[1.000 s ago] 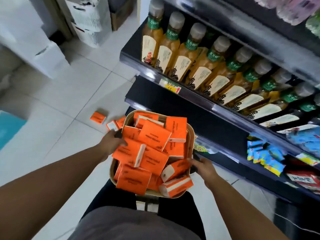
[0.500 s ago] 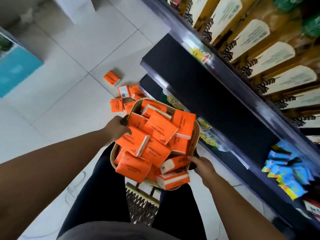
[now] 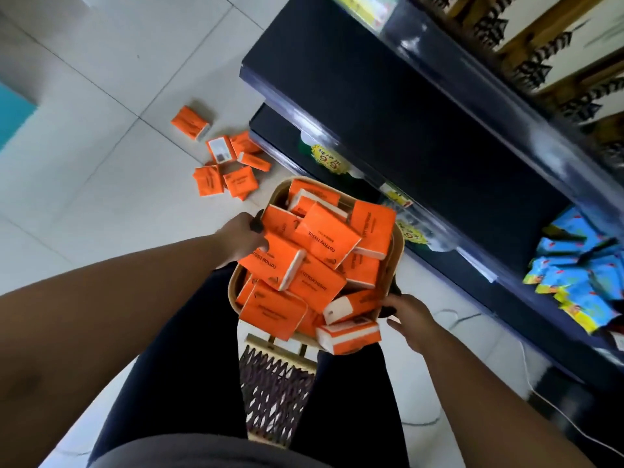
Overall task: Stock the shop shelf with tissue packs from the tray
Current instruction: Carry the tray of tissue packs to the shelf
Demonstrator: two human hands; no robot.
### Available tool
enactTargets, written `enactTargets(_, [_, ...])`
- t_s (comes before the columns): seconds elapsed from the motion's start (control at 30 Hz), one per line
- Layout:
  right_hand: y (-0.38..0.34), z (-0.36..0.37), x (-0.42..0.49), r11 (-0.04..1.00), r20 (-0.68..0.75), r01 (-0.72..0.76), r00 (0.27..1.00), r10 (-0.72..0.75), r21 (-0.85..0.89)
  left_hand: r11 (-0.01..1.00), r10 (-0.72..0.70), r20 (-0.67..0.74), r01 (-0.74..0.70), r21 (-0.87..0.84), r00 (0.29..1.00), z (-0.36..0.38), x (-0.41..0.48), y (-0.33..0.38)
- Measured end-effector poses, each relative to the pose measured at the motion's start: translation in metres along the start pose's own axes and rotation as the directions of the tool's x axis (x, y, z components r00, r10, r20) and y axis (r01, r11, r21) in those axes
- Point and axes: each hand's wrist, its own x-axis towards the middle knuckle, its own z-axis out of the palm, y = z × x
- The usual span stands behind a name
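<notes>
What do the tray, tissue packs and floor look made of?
The tray: smooth matte tan rim, likely plastic or a wood composite; unclear which. The tissue packs: thin printed orange film wrap, slightly shiny, with soft corners. The floor: pale glossy tiles with grout lines.

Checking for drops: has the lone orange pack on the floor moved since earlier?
No. The lone pack lies just right of the same tile joint crossing; only the camera tilted.

Middle shelf (image 3: pixel 405 123) — bare surface from its left end to centre frame, open from the aisle. Blue packets (image 3: pixel 580 278) occupy its right end. The heaped tray (image 3: pixel 399 251) fronts the lower shelf edge — loose tissue packs (image 3: pixel 224 163) litter the floor (image 3: pixel 101 96) beside it.
</notes>
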Motion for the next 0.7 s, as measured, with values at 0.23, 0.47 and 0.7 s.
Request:
enactTargets(0.23, [0.020,0.003,0.026,0.996,-0.006,-0.048,0.999,0.048,0.073,0.996,-0.008,0.014,0.006,0.085,1.000,0.014,0.019,0.003])
enactTargets(0.47, [0.031,0.012,0.087,0.995,-0.049,-0.076,0.996,0.079,0.063,0.985,-0.019,0.084,0.004,0.172,0.996,0.040,0.056,-0.017])
enactTargets(0.7, [0.069,0.009,0.169,0.986,-0.096,-0.103,0.991,0.091,-0.133,0.979,-0.019,0.024,0.014,0.202,1.000,0.098,0.105,-0.033])
